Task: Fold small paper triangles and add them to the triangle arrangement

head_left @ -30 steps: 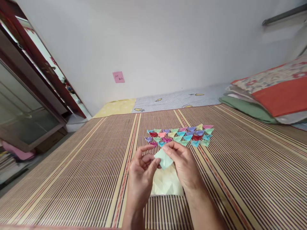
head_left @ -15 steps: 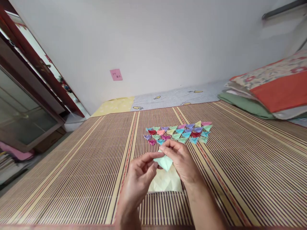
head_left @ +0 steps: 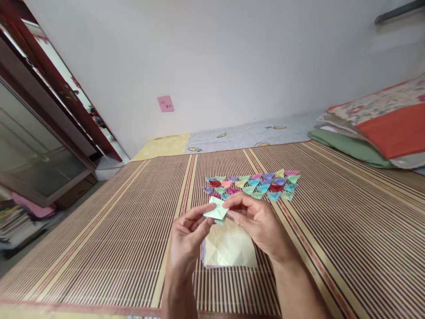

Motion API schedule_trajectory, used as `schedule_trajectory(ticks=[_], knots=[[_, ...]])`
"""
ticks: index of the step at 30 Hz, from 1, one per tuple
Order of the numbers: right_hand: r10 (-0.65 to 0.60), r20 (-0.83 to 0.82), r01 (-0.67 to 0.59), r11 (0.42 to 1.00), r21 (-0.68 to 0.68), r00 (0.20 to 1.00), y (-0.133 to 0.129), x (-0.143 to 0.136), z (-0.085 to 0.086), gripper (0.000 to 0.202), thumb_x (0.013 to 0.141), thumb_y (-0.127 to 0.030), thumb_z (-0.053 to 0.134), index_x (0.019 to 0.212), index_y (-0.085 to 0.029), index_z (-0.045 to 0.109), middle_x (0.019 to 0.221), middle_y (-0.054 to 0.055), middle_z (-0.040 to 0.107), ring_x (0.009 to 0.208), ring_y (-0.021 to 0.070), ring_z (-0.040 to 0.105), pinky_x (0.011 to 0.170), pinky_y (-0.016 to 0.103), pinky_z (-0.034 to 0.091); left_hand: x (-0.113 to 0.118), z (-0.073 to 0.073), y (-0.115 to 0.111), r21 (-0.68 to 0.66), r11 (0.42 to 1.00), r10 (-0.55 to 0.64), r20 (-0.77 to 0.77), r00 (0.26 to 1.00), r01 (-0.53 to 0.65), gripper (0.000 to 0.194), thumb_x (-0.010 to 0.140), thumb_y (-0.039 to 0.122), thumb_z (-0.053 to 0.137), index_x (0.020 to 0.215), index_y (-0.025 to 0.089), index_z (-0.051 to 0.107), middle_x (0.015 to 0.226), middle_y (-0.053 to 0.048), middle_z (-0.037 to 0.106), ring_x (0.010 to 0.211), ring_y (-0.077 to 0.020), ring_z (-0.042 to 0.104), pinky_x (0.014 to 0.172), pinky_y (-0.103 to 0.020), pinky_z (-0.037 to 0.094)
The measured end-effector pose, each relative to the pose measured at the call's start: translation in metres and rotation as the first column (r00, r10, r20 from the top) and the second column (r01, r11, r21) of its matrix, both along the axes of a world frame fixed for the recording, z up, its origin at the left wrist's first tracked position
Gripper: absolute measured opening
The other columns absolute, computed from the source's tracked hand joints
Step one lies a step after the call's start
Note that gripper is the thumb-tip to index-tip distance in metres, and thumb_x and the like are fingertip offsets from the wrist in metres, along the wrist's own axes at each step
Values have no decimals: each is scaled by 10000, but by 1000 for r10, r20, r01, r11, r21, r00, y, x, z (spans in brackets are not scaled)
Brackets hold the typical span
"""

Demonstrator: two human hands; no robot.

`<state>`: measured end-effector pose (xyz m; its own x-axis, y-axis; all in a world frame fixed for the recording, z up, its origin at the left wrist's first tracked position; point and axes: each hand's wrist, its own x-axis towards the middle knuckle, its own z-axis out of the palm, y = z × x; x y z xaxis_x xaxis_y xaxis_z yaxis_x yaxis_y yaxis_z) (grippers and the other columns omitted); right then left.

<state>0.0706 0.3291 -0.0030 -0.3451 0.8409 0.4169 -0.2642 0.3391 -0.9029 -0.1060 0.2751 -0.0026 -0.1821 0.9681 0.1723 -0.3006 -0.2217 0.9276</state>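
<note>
A small pale green folded paper is held up between both hands, over the near-middle of a striped mat. My left hand pinches its left side between thumb and fingers. On the right side, my right hand grips the paper the same way. Beneath them lies a stack of creased pale yellow paper, partly covered by the hands. Just beyond the hands, several small folded papers in many colours stand in rows.
The striped bamboo mat covers the surface. Folded bedding lies at the back right. A pink note is on the wall. At the left stand a glass-fronted cabinet and an open doorway.
The green paper has been turned and now shows a flat folded face with a flap below. Both hands have shifted their grip on it. The view has moved slightly left.
</note>
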Motion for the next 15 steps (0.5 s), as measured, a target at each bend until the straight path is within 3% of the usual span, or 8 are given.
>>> schedule_trajectory(ticks=[9, 15], knots=[[-64, 20, 63, 995, 73, 998, -2, -5, 3, 135, 922, -267, 740, 798, -218, 720, 871, 6, 639, 870, 171, 617, 798, 304, 474, 5, -1, 3, -20, 1000, 11, -51, 999, -13, 169, 802, 316, 857, 914, 190, 850, 834, -71, 807, 755, -149, 712, 745, -233, 567], [-133, 39, 129, 987, 95, 990, -5, -13, 1, 199, 931, -256, 708, 749, -206, 644, 774, -13, 595, 737, 155, 559, 694, 295, 441, 14, 1, 4, -13, 995, 103, -75, 992, -104, 231, 790, 371, 860, 788, 157, 773, 687, -16, 714, 636, -100, 623, 627, -181, 500]])
